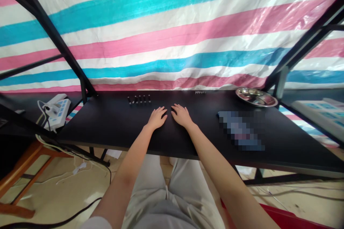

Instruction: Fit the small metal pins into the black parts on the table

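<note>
My left hand (157, 118) lies palm down on the black tabletop (107, 125), fingers stretched out and holding nothing. My right hand (181, 115) rests flat in the same way a short gap to its right, also without anything in it. Beyond my left hand, toward the back edge, stands a row of several small dark cylinders (140, 99) with pale ends; their exact kind is too small to tell. Farther back, past my right hand, several tiny shiny metal pieces (200, 92) form a short row.
At the back right sits a round metal dish (256, 97) with dividers. A blurred-out bluish flat object (239, 130) lies right of my right arm. Power strips stand on the neighbouring tables at left (60, 112) and right (321, 112). Black frame posts flank the table; a striped sheet (172, 39) hangs behind.
</note>
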`<state>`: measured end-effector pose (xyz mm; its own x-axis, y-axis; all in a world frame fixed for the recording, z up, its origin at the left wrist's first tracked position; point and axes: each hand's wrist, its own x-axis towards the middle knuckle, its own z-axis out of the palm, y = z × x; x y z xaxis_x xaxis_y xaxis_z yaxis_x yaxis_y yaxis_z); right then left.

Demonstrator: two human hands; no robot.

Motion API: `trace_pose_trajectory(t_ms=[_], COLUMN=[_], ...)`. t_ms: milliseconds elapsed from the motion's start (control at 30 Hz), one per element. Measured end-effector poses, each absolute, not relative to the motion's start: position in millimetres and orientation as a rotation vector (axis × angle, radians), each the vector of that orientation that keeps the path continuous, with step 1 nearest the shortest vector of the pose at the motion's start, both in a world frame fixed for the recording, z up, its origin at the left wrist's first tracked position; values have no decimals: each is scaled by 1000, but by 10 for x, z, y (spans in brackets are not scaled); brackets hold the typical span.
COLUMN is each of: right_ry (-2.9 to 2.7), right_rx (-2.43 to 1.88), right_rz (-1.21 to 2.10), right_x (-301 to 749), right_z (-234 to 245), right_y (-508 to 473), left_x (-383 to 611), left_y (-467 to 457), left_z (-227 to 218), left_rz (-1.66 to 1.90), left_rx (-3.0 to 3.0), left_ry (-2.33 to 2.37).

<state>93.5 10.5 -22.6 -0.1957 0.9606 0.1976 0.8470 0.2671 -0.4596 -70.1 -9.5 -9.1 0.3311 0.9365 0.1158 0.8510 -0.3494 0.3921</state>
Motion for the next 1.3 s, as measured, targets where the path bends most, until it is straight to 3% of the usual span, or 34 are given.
trace_pose_trajectory(t_ms=[400,600,1300], right_ry=[-2102,-2109,-2124], right_rx=[-1639,-1638,-1668], right_rz=[342,363,402], right_x=[943,938,934], right_z=[-241,-224,-167], right_y=[121,115,104], left_x=[-628,-651,-804], left_y=[-194,-98,431], left_z=[59,279,501], left_rz=[470,646,182], left_rx=[2412,2186,2011], left_ry=[1677,2019,2361])
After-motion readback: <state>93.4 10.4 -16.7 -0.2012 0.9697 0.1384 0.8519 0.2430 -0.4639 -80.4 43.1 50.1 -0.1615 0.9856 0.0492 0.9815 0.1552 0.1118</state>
